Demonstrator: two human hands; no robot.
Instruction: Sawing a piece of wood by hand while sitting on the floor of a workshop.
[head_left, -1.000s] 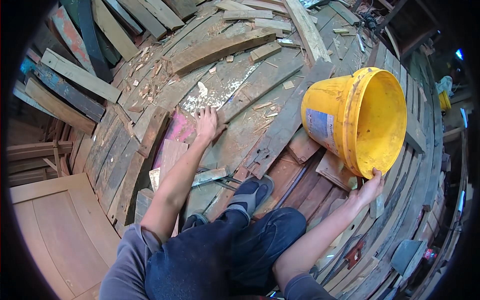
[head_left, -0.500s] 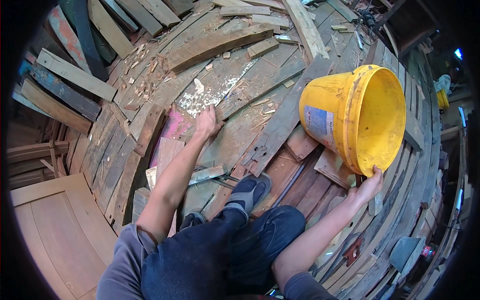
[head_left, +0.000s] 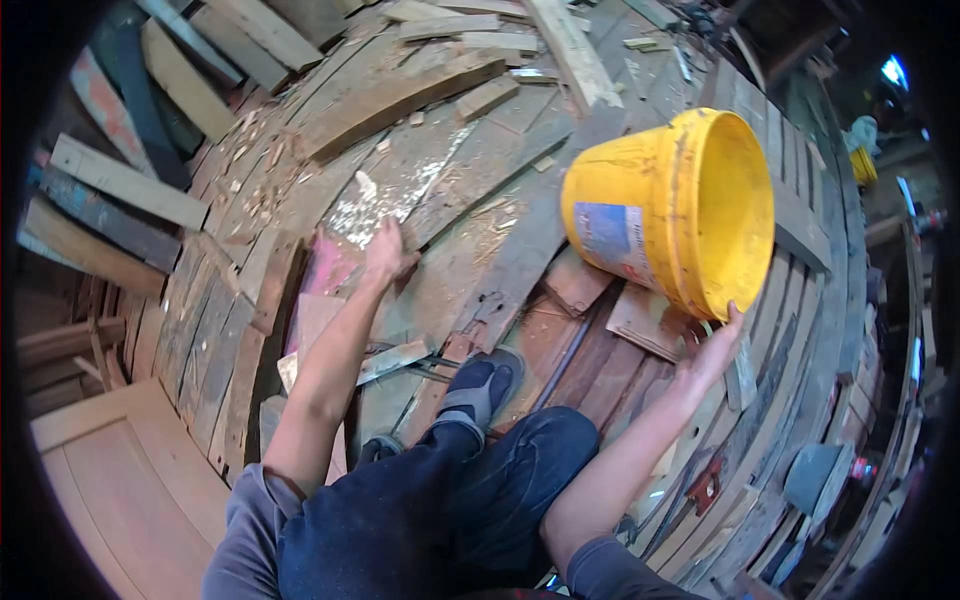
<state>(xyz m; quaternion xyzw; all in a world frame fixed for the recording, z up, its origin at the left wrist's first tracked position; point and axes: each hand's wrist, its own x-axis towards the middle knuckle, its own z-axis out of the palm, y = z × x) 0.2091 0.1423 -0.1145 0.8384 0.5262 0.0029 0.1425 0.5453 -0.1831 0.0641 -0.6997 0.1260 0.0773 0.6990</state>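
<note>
My right hand (head_left: 712, 350) holds the lower rim of a yellow bucket (head_left: 640, 190), fingers bent behind it and thumb at the edge. The bucket is tipped on its side, its mouth to the right, with a worn label on its wall. My left hand (head_left: 386, 255) is low over the wooden boards, fingers stretched forward and thumb apart, slightly blurred, with nothing visible in it. Just beyond its fingertips, white flakes (head_left: 362, 215) are scattered across the boards. A pink patch (head_left: 332, 265) shows beside my left wrist.
A curved timber (head_left: 405, 108) and several offcuts lie ahead among wood chips. Planks (head_left: 130, 185) are piled at the left, above a panelled wooden door (head_left: 140, 490). A handsaw (head_left: 706, 487) and a grey-green tub (head_left: 815, 480) are at the lower right.
The whole view has shifted, so the scene sits further left. My left fingers look straighter than before. The bucket keeps its sideways tilt, with my right hand still on its rim.
</note>
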